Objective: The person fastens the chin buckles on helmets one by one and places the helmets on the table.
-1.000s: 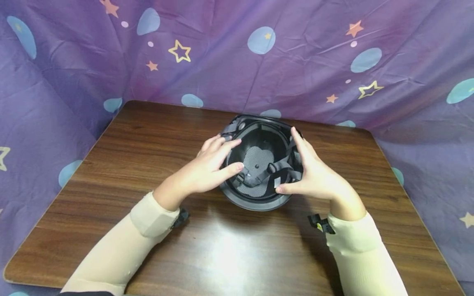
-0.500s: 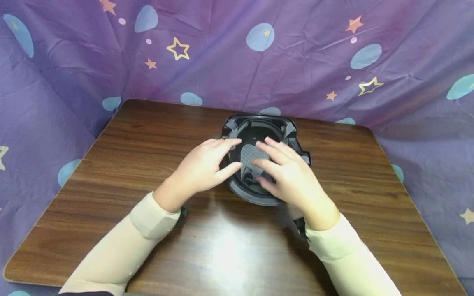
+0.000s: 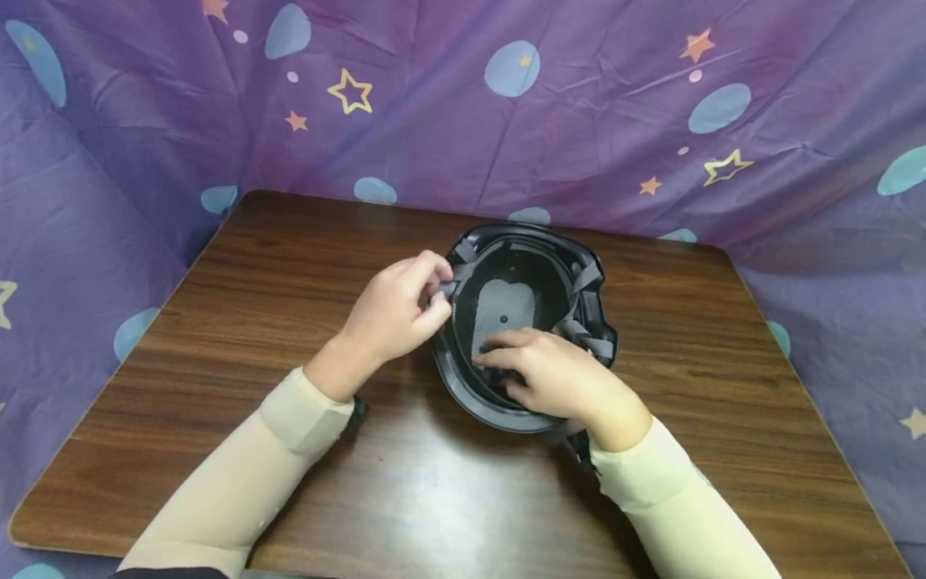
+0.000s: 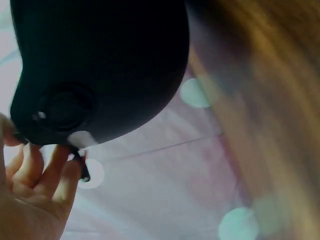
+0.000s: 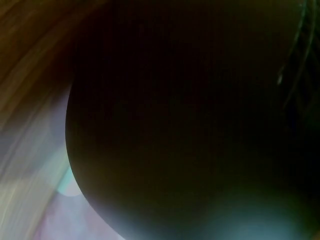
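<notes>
From where I stand, a black helmet [image 3: 473, 400] lies upturned on the wood-grain surface [image 3: 304, 265], toward its far side, opening uppermost. The head view shows the interior: a grey mesh liner [image 3: 504, 299] with a dark central stud, and grey webbing [image 3: 588, 277] along the right rim.

The person's left hand [image 3: 391, 310] is at the left rim, fingers curled inward and nearly closed, pinching a grey strap [image 3: 446, 288]. The left wrist view adds the outer shell, hidden from above: smooth and dark, with a round fitting [image 4: 69, 107] near the edge. The fingers meet the shell just below it, and a dark tab [image 4: 84, 169] projects between them.

The right hand [image 3: 560, 374] reaches over the near right rim into the opening. Its fingers are partly bent and spread apart; I cannot tell whether they have hold of anything inside. The right wrist view does not settle this, being mostly filled by the dark curve of the shell.

A purple cloth [image 3: 412, 48] printed with stars and blue ovals hangs behind. Both forearms wear pale sleeves [image 3: 235, 474].
</notes>
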The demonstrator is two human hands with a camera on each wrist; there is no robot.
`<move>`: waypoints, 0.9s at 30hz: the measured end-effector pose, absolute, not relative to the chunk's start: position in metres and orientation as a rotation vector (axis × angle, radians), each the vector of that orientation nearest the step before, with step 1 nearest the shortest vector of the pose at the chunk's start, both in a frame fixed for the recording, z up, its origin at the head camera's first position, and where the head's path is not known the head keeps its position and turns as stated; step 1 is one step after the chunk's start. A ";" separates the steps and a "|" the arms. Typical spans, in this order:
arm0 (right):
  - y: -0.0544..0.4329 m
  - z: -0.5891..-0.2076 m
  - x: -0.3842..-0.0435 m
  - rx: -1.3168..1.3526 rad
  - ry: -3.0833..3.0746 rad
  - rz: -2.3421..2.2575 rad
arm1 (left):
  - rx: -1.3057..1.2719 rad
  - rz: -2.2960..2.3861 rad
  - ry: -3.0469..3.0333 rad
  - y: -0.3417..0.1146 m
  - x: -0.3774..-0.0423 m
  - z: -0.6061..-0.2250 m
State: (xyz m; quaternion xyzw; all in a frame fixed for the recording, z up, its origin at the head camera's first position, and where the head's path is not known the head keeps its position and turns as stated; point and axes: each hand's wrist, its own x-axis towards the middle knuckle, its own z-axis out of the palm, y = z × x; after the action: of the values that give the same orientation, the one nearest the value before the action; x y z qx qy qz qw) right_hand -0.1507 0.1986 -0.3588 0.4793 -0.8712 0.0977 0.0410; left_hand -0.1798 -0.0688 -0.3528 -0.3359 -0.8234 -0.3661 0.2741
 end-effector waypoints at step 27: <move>0.196 -0.363 -0.150 1.437 -2.529 0.437 | -0.647 -2.345 -2.040 -0.093 -0.228 -0.395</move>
State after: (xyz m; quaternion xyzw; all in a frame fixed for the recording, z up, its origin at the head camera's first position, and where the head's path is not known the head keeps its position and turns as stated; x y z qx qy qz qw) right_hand -0.1500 0.1964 -0.3628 0.4861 -0.8555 0.1479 0.0999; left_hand -0.2276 -0.0930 -0.3954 -0.2037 -0.6425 -0.7385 -0.0165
